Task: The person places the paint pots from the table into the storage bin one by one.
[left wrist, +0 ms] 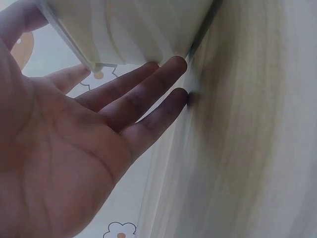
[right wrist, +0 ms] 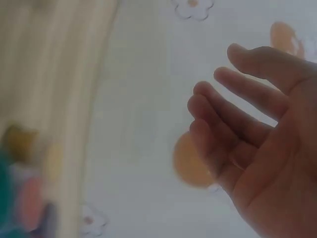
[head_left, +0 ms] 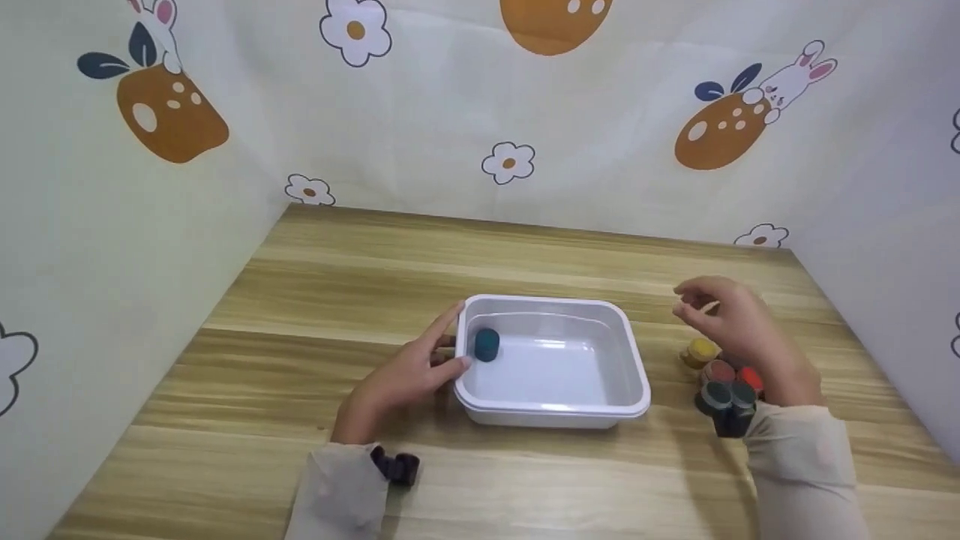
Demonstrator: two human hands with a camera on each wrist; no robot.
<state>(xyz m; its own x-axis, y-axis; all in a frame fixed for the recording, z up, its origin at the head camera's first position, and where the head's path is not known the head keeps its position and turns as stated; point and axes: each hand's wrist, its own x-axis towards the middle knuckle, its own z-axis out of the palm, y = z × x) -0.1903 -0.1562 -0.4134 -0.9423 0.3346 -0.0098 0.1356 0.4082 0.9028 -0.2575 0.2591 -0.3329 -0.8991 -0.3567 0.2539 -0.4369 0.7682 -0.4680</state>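
A white rectangular plastic tub (head_left: 551, 411) stands on the table, with a small dark teal pot (head_left: 487, 345) inside near its left wall. My left hand (head_left: 405, 379) is at the tub's left side, touching it with fairly straight fingers. In the left wrist view, the fingers (left wrist: 143, 94) lie against the tub's outer wall (left wrist: 148, 29). My right hand (head_left: 739, 322) is raised above the table to the right of the tub, fingers loosely bent, holding nothing. Near it stand several small pots: yellow (head_left: 703, 351), dark red (head_left: 718, 372), red (head_left: 750, 380) and dark ones (head_left: 717, 396).
The wooden table (head_left: 360, 277) is bordered by pale cloth walls (head_left: 420, 105) printed with flowers, oranges and rabbits. A black device (head_left: 397, 467) sits on the left sleeve. The right forearm (head_left: 799, 457) partly covers the group of pots.
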